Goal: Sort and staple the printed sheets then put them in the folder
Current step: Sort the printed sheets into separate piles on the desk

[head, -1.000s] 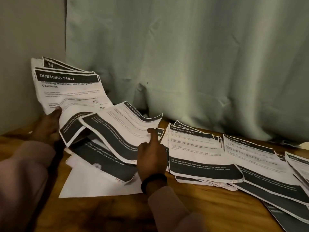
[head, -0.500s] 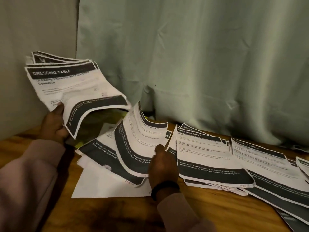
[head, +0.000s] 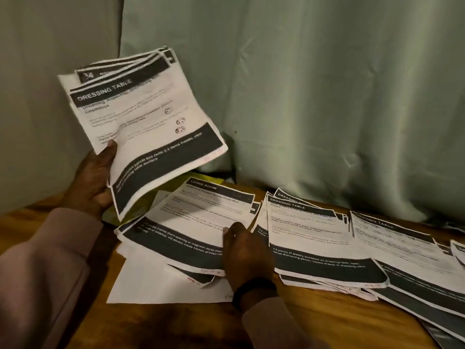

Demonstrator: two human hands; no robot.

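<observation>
Up at the left, left hand (head: 91, 177) grips the fanned sheaf (head: 141, 127) now raised higher, right hand (head: 245, 255) pinning the flattened Living Room sheet (head: 201, 222), fingertips hidden, yellow folder (head: 208, 178) mostly covered.

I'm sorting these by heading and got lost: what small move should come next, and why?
Probably lift the right hand off the LIVING ROOM sheet and leave it on the table. The bunch that the left hand grips is headed DRESSING TABLE, so that sheet does not belong with it; the pile just right of it shows the matching heading.
</observation>
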